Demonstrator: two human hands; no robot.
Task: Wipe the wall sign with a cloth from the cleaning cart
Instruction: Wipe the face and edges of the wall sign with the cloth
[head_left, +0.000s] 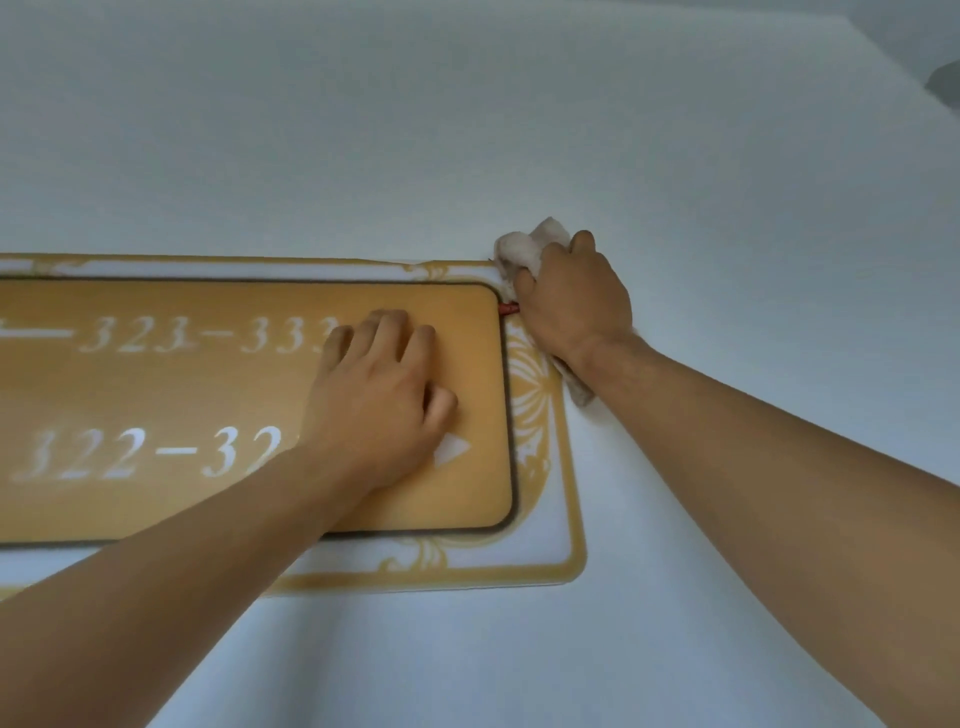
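Observation:
The wall sign (171, 384) is a gold panel with white room numbers and a white arrow, set in a white frame with gold scrollwork. My left hand (379, 395) lies flat on the gold panel near its right end, fingers spread, holding nothing. My right hand (571, 296) grips a crumpled whitish cloth (524, 247) and presses it against the sign's upper right corner. One end of the cloth hangs out below my wrist. A small red bit (508, 308) shows at the panel's edge by my right thumb.
The plain white wall (467, 130) surrounds the sign above, to the right and below. A dark shape (943, 83) sits at the far right edge. The cleaning cart is out of view.

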